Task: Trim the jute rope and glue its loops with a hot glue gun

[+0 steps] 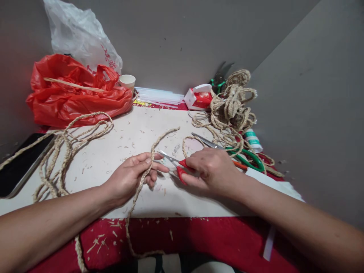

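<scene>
My left hand (133,172) pinches a braided straw cord (146,171) between thumb and fingers. One end of the cord points up and away over the white sheet; the rest hangs down past the table's front edge. In my right hand (210,168) is a pair of small scissors (179,169) with red handles, finger and thumb in the loops. Their blades are parted and point at the cord close to my left fingertips. Whether the blades touch the cord, I cannot tell. Larger green-handled scissors (247,157) lie just beyond my right hand.
White paper (113,151) with straw scraps covers the red cloth (204,239). At left are looped braid (68,148), a dark phone-like slab (22,163) and a red plastic bag (79,94). A paper cup (127,81), tissue pack (199,97) and heaped cord (233,106) stand behind.
</scene>
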`<act>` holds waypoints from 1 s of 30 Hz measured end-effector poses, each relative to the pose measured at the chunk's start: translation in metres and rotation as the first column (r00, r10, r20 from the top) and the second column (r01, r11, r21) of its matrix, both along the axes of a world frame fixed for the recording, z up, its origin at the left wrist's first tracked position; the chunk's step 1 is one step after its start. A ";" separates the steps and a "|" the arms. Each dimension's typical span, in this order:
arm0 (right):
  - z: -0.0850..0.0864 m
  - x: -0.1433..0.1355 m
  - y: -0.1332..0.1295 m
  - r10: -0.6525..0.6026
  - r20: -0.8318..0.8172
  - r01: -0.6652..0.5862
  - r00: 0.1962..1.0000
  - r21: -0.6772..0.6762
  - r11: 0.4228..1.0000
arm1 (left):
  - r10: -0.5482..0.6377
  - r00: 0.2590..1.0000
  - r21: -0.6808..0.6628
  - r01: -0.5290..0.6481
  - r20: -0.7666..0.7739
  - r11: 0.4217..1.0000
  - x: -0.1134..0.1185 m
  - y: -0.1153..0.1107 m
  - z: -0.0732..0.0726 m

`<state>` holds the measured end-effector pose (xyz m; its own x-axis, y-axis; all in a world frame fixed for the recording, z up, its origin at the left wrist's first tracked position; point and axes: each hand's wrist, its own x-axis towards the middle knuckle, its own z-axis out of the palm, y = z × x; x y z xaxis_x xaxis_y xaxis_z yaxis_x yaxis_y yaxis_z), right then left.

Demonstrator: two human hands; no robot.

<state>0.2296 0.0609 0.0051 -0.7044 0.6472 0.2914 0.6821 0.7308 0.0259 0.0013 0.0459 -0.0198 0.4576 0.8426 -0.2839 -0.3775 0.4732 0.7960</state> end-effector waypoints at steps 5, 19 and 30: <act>0.001 -0.002 -0.003 -0.058 -0.040 0.051 0.998 -0.148 0.988 | -0.024 0.994 -0.095 0.034 0.103 0.995 -0.002 0.001 0.001; 0.009 -0.046 0.014 -0.792 -0.435 -0.627 0.428 -0.774 0.087 | -0.197 0.978 -0.107 0.203 0.064 0.973 -0.002 -0.001 0.005; 0.014 -0.059 0.034 -0.796 -0.605 -0.397 0.009 -0.733 0.553 | 0.029 0.989 0.043 -0.024 -0.142 0.999 0.002 -0.004 0.003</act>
<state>0.1703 0.0952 0.0196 0.0045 0.9903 -0.1387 -0.2603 -0.1327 -0.9564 0.0030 0.0418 -0.0172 0.3924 0.8662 -0.3095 -0.2707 0.4304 0.8611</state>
